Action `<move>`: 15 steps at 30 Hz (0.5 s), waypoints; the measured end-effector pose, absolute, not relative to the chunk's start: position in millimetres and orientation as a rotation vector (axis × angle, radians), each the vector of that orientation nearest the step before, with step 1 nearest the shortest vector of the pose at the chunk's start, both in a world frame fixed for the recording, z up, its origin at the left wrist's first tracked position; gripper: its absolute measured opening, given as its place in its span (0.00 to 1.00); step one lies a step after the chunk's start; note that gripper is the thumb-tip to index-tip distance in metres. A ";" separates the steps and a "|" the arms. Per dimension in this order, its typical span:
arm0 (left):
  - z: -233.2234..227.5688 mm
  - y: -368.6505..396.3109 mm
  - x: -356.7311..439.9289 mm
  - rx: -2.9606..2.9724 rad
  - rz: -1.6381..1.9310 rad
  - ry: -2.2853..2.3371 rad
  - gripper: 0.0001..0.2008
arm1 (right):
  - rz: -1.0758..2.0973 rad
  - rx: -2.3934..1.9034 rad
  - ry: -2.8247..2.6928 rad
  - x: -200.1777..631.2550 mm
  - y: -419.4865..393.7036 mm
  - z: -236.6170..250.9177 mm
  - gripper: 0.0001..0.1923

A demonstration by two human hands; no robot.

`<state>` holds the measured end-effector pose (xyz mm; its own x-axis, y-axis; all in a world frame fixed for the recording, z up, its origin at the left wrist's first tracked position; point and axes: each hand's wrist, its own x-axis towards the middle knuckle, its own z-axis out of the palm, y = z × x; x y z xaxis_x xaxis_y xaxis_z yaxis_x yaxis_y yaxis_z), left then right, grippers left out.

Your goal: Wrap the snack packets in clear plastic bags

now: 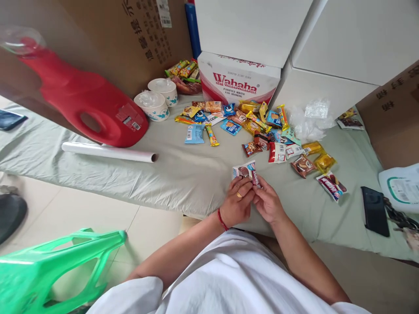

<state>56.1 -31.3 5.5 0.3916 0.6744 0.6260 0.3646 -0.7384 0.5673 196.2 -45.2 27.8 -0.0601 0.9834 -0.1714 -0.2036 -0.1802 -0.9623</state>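
Observation:
My left hand and my right hand meet over the near edge of a cloth-covered surface. Together they pinch a small snack packet, white and brown with a red end, held upright between the fingertips. A ring sits on my left hand and a red string circles that wrist. Beyond the hands lies a scatter of several wrapped snacks in blue, yellow, orange and brown wrappers.
A red jug lies on its side at left, with a white roll before it and two paper cups behind. A Wahaha box and white boxes stand at the back. A black phone lies at right. A green stool is on the floor.

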 end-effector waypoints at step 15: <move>-30.6 22.2 -77.7 2.549 0.828 1.270 0.07 | 0.260 -1.730 -0.156 576.3 108.8 41.3 0.17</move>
